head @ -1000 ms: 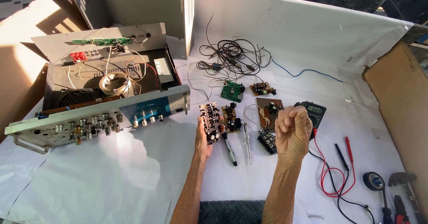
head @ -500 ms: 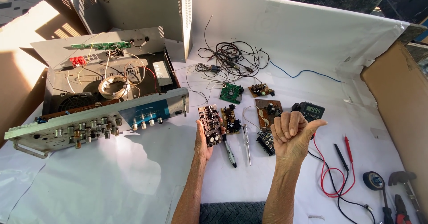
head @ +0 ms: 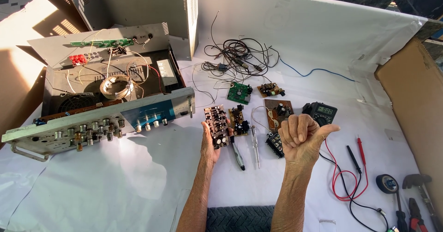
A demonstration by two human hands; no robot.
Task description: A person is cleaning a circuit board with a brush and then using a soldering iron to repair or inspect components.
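Your left hand [head: 210, 142] holds the brown board [head: 217, 126] at frame centre, fingers curled under one long edge. It looks light, stiff and fragile: grip the bare edges, not the components. Your right hand [head: 300, 137] is fisted, thumb out, holding nothing.

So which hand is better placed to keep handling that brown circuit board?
The left hand, probably: it holds the brown circuit board tilted up off the white sheet. The right hand is raised empty, fingers curled, thumb out, apart from the board.
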